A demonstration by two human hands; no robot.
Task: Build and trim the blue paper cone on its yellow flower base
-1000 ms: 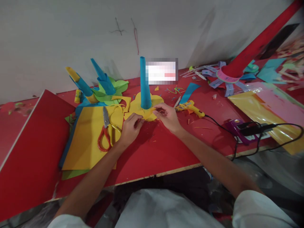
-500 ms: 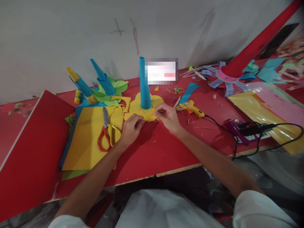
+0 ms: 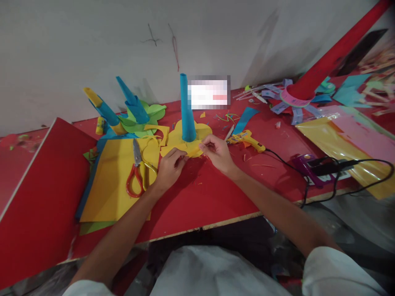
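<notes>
Well, at the far left of my view a red board [image 3: 52,193] slants over the red tabletop [image 3: 191,205]. Just past it I see a small yellow tube [image 3: 99,126], then a blue-and-yellow paper roll [image 3: 106,111] leaning near the wall. Beside that, a green paper flower [image 3: 156,112] carries a blue paper piece that tilts to the left.

Nearer to me lie yellow sheets [image 3: 105,185], with scissors [image 3: 135,179] resting on them, one handle red and the other yellow, blades pointing away.

Next comes the left hand [image 3: 170,169], its fingers curled with the thumb close to them, at the near left edge of the yellow flower [image 3: 175,132]. Its grip looks nearly closed, but I cannot tell whether it has hold of anything. The yellow flower lies flat on the tabletop between and just beyond the hands, and a blue cone [image 3: 188,113] stands upright on its middle.

On the flower's near right side, the right hand [image 3: 217,154] has its grip pinched, thumb against fingertips, on yellow paper [image 3: 196,146]; whether that is a petal or a separate piece, I can't make out.

Just right of this hand sits a yellow glue gun [image 3: 251,141], its black cable running to a purple box [image 3: 304,164]. Farther right, a long red cone [image 3: 339,51] leans above plastic-wrapped sheets [image 3: 321,131].
</notes>
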